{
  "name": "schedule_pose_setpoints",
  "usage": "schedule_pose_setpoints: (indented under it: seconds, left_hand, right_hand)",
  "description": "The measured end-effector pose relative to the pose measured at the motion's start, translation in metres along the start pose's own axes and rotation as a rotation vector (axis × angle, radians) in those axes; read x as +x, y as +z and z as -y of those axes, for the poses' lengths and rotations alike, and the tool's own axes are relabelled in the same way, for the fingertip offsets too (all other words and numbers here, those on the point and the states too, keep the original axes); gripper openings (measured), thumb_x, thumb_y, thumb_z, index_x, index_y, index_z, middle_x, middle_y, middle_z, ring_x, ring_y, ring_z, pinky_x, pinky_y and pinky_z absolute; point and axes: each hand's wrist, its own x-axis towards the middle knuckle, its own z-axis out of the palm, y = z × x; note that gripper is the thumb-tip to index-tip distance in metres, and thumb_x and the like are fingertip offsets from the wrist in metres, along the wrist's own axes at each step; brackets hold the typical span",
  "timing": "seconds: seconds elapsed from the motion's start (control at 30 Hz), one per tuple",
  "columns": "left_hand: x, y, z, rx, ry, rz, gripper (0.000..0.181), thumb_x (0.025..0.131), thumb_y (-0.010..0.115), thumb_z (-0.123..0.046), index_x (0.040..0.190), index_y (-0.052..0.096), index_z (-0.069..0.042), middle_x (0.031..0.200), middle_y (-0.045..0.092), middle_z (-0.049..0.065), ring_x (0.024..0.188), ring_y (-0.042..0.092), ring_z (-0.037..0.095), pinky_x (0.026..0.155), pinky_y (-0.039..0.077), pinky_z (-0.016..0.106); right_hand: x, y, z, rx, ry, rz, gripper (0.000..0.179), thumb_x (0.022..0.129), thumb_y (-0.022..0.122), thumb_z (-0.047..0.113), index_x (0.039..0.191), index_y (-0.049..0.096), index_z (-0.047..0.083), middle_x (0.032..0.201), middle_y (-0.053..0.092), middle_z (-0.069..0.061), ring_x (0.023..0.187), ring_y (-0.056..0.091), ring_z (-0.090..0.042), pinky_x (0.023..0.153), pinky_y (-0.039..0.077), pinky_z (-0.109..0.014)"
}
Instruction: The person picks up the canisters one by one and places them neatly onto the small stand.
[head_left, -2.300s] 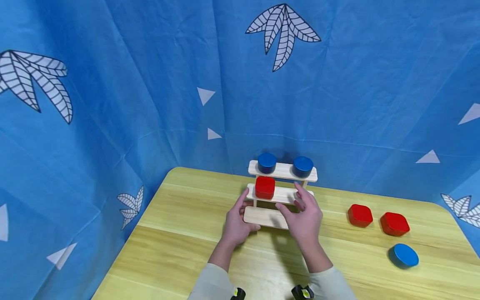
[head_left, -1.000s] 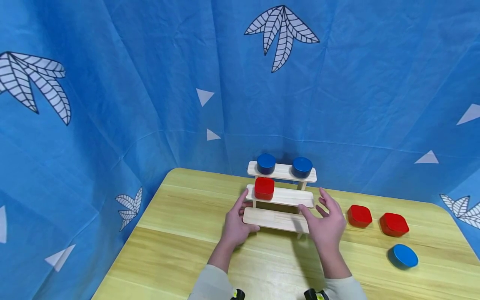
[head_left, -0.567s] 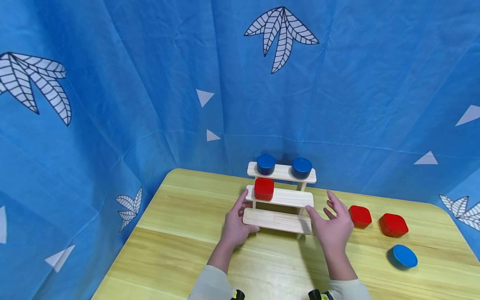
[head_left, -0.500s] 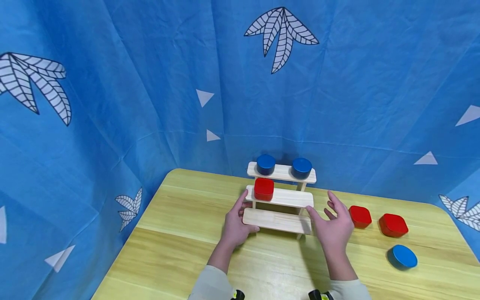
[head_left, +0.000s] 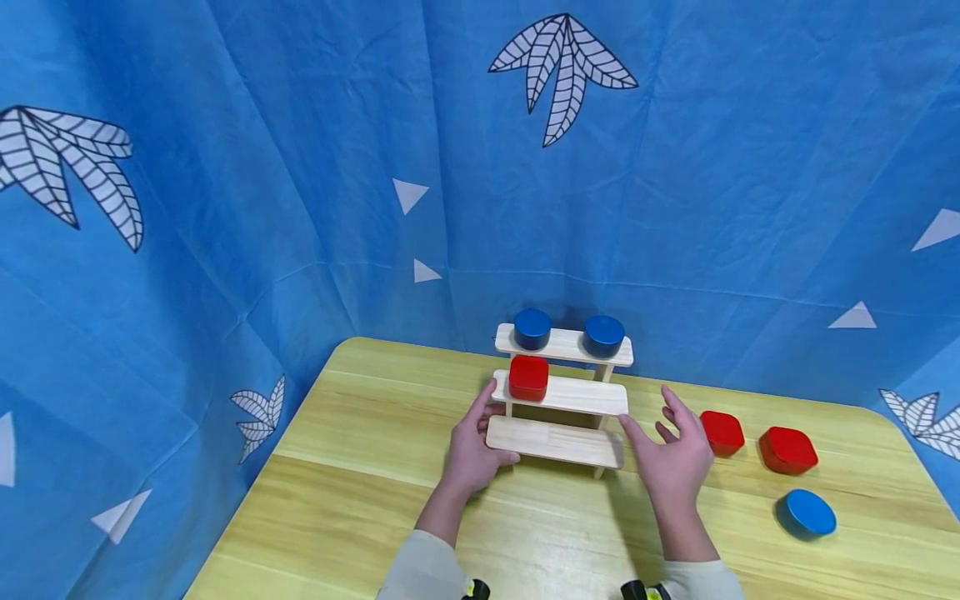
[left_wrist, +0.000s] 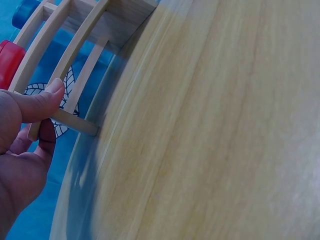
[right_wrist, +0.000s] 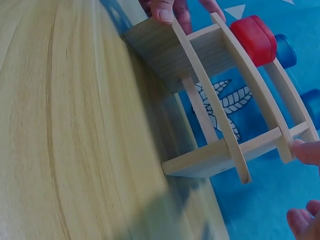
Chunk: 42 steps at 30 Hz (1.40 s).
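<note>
A three-tier wooden display stand (head_left: 555, 440) is at the table's back, in the middle of the head view. My left hand (head_left: 472, 450) grips the left end of its lowest board; the left wrist view shows the thumb (left_wrist: 47, 102) on top and fingers curled beneath. My right hand (head_left: 675, 458) is at the stand's other end, fingers spread and holding nothing, its thumb tip right at the middle board's end. Two round blue containers (head_left: 532, 329) sit on the top board. A rounded-square red container (head_left: 528, 379) sits on the left of the middle board.
Two more red containers (head_left: 722, 433) lie right of my right hand on the wooden table (head_left: 337, 467). A round blue container (head_left: 806, 513) lies in front of them. A blue patterned cloth (head_left: 480, 167) hangs behind and to the left of the table.
My right hand has moved right, from in front of the stand's boards to beside its right end, uncovering the lowest board. My left hand keeps its grip; the containers stay put.
</note>
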Motion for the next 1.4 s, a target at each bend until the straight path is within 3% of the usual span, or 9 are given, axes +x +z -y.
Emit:
schedule_pose_setpoints:
  seconds: [0.23, 0.57, 0.8, 1.07, 1.17, 1.33, 1.4]
  left_hand:
    - [0.0, 0.0, 0.001, -0.003, 0.004, 0.0, 0.126, 0.058, 0.085, 0.023, 0.154, 0.035, -0.041, 0.125, 0.06, 0.002, 0.11, 0.058, 0.024, 0.081, 0.056, 0.03]
    - [0.0, 0.0, 0.002, -0.005, 0.001, -0.001, 0.125, 0.058, 0.085, 0.022, 0.154, 0.036, -0.04, 0.125, 0.06, 0.0, 0.109, 0.058, 0.024, 0.08, 0.056, 0.03]
    - [0.0, 0.001, 0.003, -0.014, 0.008, 0.005, 0.125, 0.058, 0.085, 0.022, 0.155, 0.036, -0.038, 0.125, 0.06, 0.002, 0.109, 0.058, 0.024, 0.079, 0.057, 0.029]
    - [0.0, 0.0, 0.001, -0.005, 0.0, 0.006, 0.126, 0.058, 0.086, 0.022, 0.155, 0.034, -0.04, 0.125, 0.06, 0.0, 0.109, 0.058, 0.023, 0.08, 0.057, 0.03]
    - [0.001, 0.0, 0.002, 0.0, -0.001, 0.007, 0.126, 0.058, 0.086, 0.022, 0.155, 0.034, -0.04, 0.125, 0.06, 0.0, 0.109, 0.058, 0.023, 0.081, 0.057, 0.029]
    - [0.001, 0.0, 0.002, -0.004, -0.009, 0.007, 0.126, 0.058, 0.085, 0.022, 0.155, 0.034, -0.039, 0.126, 0.059, 0.002, 0.11, 0.058, 0.024, 0.081, 0.056, 0.03]
    - [0.0, 0.0, 0.001, -0.01, -0.011, 0.008, 0.125, 0.058, 0.085, 0.023, 0.155, 0.034, -0.039, 0.126, 0.059, 0.003, 0.11, 0.058, 0.024, 0.081, 0.056, 0.03]
  right_hand:
    - [0.002, -0.003, -0.004, -0.003, -0.006, -0.009, 0.068, 0.073, 0.091, 0.014, 0.135, 0.064, 0.009, 0.128, 0.062, -0.01, 0.11, 0.059, -0.03, 0.08, 0.047, -0.01]
    - [0.006, -0.011, -0.011, -0.094, 0.042, -0.024, 0.072, 0.074, 0.091, 0.014, 0.139, 0.061, 0.012, 0.131, 0.059, -0.011, 0.114, 0.057, -0.029, 0.087, 0.052, -0.027]
    - [0.01, -0.017, -0.018, -0.122, 0.041, -0.068, 0.071, 0.074, 0.09, 0.012, 0.139, 0.061, 0.012, 0.124, 0.061, -0.015, 0.11, 0.058, -0.029, 0.084, 0.048, -0.013]
    - [0.012, -0.022, -0.02, -0.167, 0.045, -0.084, 0.069, 0.076, 0.089, 0.015, 0.139, 0.061, 0.011, 0.107, 0.058, -0.016, 0.101, 0.057, -0.028, 0.083, 0.047, -0.011]
    - [0.013, -0.023, -0.022, -0.186, 0.043, -0.089, 0.068, 0.077, 0.089, 0.015, 0.139, 0.061, 0.011, 0.115, 0.061, -0.015, 0.108, 0.057, -0.029, 0.084, 0.049, -0.016]
    - [0.017, -0.027, -0.029, -0.229, 0.054, -0.105, 0.067, 0.077, 0.088, 0.015, 0.139, 0.062, 0.014, 0.13, 0.061, -0.015, 0.119, 0.054, -0.033, 0.088, 0.053, -0.036]
    - [0.019, -0.029, -0.032, -0.236, 0.061, -0.107, 0.066, 0.078, 0.088, 0.016, 0.139, 0.062, 0.014, 0.131, 0.06, -0.015, 0.12, 0.054, -0.033, 0.088, 0.053, -0.035]
